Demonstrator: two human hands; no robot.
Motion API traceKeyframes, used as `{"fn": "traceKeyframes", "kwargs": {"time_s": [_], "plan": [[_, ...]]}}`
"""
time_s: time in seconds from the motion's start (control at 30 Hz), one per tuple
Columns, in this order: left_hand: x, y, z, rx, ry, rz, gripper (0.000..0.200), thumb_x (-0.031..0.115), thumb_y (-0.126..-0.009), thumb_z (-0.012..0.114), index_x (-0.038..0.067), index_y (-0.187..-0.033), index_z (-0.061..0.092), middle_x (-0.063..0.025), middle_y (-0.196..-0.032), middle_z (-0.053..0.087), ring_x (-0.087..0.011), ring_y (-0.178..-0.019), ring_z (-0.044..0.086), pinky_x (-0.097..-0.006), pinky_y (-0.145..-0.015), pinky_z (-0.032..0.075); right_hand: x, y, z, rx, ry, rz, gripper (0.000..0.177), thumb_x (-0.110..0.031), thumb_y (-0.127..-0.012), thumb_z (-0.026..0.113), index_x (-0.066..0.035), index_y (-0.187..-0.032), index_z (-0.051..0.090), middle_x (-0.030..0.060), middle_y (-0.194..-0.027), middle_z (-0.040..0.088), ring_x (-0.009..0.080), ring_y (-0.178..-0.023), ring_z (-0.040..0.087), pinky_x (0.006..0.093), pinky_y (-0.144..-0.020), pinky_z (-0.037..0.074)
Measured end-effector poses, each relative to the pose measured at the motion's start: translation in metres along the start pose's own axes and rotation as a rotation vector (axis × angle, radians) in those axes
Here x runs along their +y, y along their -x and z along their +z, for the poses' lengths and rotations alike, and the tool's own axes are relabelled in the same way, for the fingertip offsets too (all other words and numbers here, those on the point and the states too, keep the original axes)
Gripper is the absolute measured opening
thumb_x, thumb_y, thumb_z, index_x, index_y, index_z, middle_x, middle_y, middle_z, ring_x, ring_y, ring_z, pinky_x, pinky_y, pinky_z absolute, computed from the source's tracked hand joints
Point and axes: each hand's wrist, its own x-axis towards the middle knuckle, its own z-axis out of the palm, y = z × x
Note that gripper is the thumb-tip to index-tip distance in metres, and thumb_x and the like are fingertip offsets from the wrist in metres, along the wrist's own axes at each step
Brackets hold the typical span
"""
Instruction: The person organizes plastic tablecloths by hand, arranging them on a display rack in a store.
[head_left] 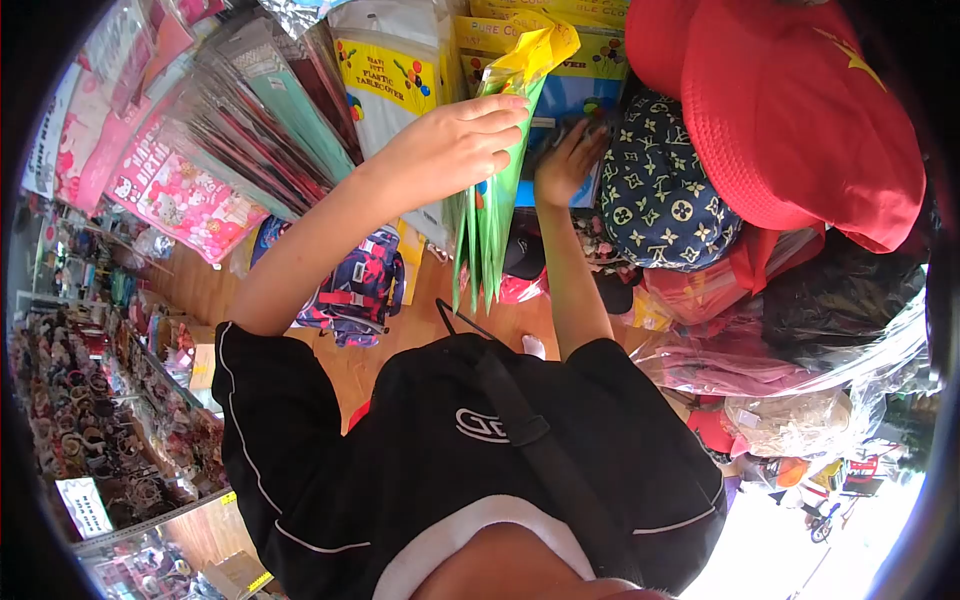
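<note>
My left hand is closed on the upper part of a green packet with a yellow header, at the front of the rack. More green packet edges hang just below it. Behind is a blue packet among the yellow-headed ones. My right hand reaches against that blue packet, fingers stretched out and partly in shadow. Close by its fingertips sits a dark patterned cap. To the left stands a white packet labelled as a plastic tablecover.
Red caps hang at the upper right, above plastic-wrapped goods. Pink birthday packets and teal and dark packets fill the left. A patterned backpack is below. Small accessories crowd shelves at far left.
</note>
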Motion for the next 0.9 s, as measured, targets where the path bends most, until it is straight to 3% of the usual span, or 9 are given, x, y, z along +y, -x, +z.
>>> {"fn": "traceKeyframes", "kwargs": {"time_s": [0.13,0.23,0.37,0.43,0.5,0.63,0.67,0.73,0.9], "plan": [[-0.001,-0.002,0.001,0.035,0.017,0.020,0.009,0.011,-0.063,0.052,0.009,-0.071,0.057,-0.0007,-0.095,0.053,-0.0159,-0.110,0.042,-0.0292,-0.099,0.029,0.040,0.054,-0.006,-0.181,-0.109,0.029,0.043,-0.012,-0.079,0.047,-0.005,-0.121,0.040,0.0268,-0.125,0.031,0.0429,-0.114,0.033,0.0467,-0.094,0.031],[-0.003,-0.003,-0.001,0.016,0.034,0.031,0.009,0.010,-0.063,0.052,0.009,-0.071,0.057,-0.0009,-0.096,0.053,-0.0162,-0.110,0.042,-0.0297,-0.098,0.030,0.070,0.075,-0.017,-0.262,-0.095,-0.052,0.040,-0.008,-0.075,0.053,-0.011,-0.114,0.046,0.0234,-0.116,0.041,0.0405,-0.107,0.041,0.0445,-0.089,0.036],[-0.004,-0.005,-0.003,0.060,-0.024,0.053,0.006,0.012,-0.064,0.052,0.010,-0.064,0.058,0.0004,-0.085,0.055,-0.0144,-0.107,0.043,-0.0283,-0.103,0.023,0.074,0.089,-0.053,-0.428,-0.190,0.173,0.042,-0.007,-0.065,0.063,-0.011,-0.105,0.052,0.0177,-0.101,0.050,0.0354,-0.092,0.049,0.0392,-0.080,0.041],[-0.002,-0.004,-0.005,0.040,-0.009,0.034,0.005,0.012,-0.064,0.052,0.011,-0.065,0.057,0.0005,-0.085,0.054,-0.0142,-0.107,0.043,-0.0288,-0.103,0.022,0.050,0.074,-0.084,-0.517,-0.619,0.292,0.040,-0.004,-0.064,0.063,-0.010,-0.103,0.053,0.0158,-0.099,0.051,0.0343,-0.092,0.049,0.0383,-0.079,0.041],[-0.001,-0.004,-0.004,0.049,0.007,0.037,0.005,0.012,-0.064,0.052,0.011,-0.065,0.057,0.0007,-0.085,0.054,-0.0142,-0.107,0.043,-0.0292,-0.103,0.023,0.012,0.037,-0.104,-0.475,-0.748,0.281,0.048,0.000,-0.061,0.065,-0.008,-0.107,0.051,0.0148,-0.105,0.052,0.0323,-0.098,0.050,0.0353,-0.084,0.040],[0.002,-0.007,-0.009,-0.033,0.114,-0.013,0.017,0.004,-0.063,0.052,0.007,-0.077,0.061,-0.0032,-0.096,0.055,-0.0184,-0.111,0.042,-0.0340,-0.101,0.026,-0.036,-0.065,-0.081,0.004,-0.765,0.009,0.051,0.002,-0.065,0.059,-0.006,-0.114,0.048,0.0152,-0.120,0.043,0.0328,-0.109,0.042,0.0406,-0.091,0.033],[0.002,-0.007,-0.008,-0.019,0.137,-0.019,0.016,0.004,-0.062,0.052,0.007,-0.076,0.061,-0.0033,-0.096,0.055,-0.0183,-0.110,0.042,-0.0341,-0.101,0.026,-0.040,-0.080,-0.068,0.008,-0.768,0.008,0.051,0.002,-0.065,0.059,-0.006,-0.114,0.048,0.0152,-0.120,0.043,0.0328,-0.109,0.042,0.0406,-0.091,0.033],[0.002,-0.006,-0.007,-0.023,0.110,-0.025,0.015,0.004,-0.062,0.052,0.007,-0.074,0.060,-0.0031,-0.095,0.055,-0.0182,-0.110,0.042,-0.0339,-0.101,0.027,-0.047,-0.100,-0.043,0.037,-0.401,-0.183,0.047,-0.005,-0.071,0.052,-0.005,-0.118,0.045,0.0143,-0.127,0.037,0.0334,-0.114,0.038,0.0453,-0.095,0.028],[0.008,-0.005,0.000,-0.035,0.068,-0.060,0.010,0.007,-0.063,0.052,0.008,-0.070,0.059,-0.0023,-0.094,0.054,-0.0176,-0.110,0.042,-0.0327,-0.100,0.028,-0.040,-0.078,-0.009,-0.063,-0.602,-0.287,0.044,-0.011,-0.076,0.045,-0.003,-0.119,0.044,0.0140,-0.126,0.038,0.0332,-0.115,0.037,0.0455,-0.097,0.027]]}}
